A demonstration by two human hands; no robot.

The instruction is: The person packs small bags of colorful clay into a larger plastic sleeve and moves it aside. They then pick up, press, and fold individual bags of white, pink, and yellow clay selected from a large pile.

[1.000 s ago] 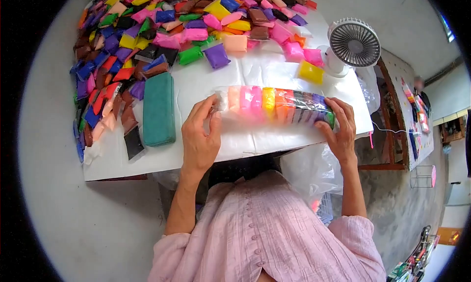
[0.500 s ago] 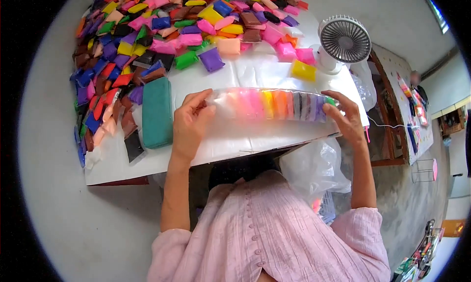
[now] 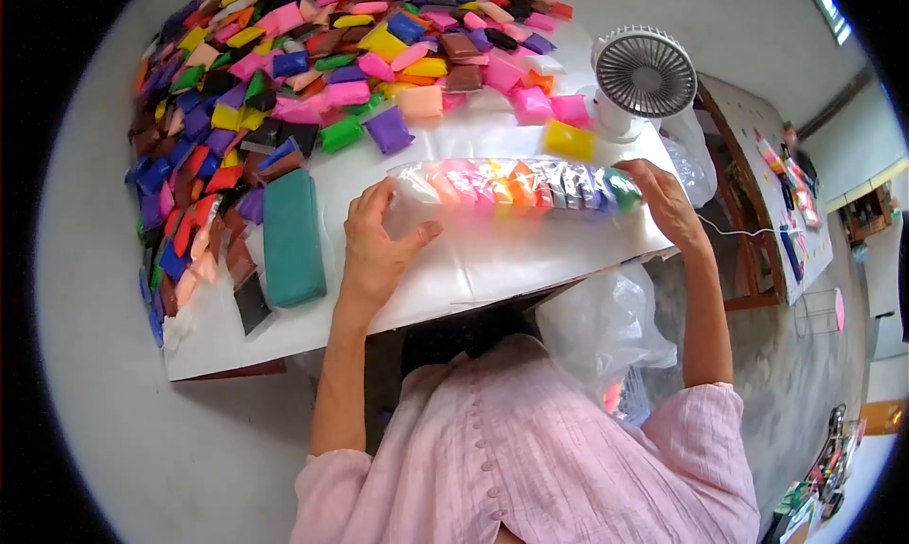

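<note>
A long clear plastic pack (image 3: 516,186) holds a row of small coloured packets, white and pink at the left through yellow, orange, grey and blue to green at the right. It lies lengthwise over the white tabletop. My left hand (image 3: 374,250) is at the pack's left end, thumb spread from the fingers; the fingertips are beside or touching the plastic. At the green end, my right hand (image 3: 668,208) has its fingers closed on the pack's edge, the thumb partly hidden. A teal rectangular case (image 3: 294,239) lies left of my left hand.
A large heap of coloured soft packets (image 3: 312,71) covers the table's back and left. A yellow packet (image 3: 569,141) lies behind the pack. A white fan (image 3: 646,75) stands at the back right. Clear plastic bags (image 3: 606,321) hang at the front edge.
The pack has shifted slightly up and left, and its packets show more sharply. My left thumb has moved away from the plastic. My right hand has closed over the green end.
</note>
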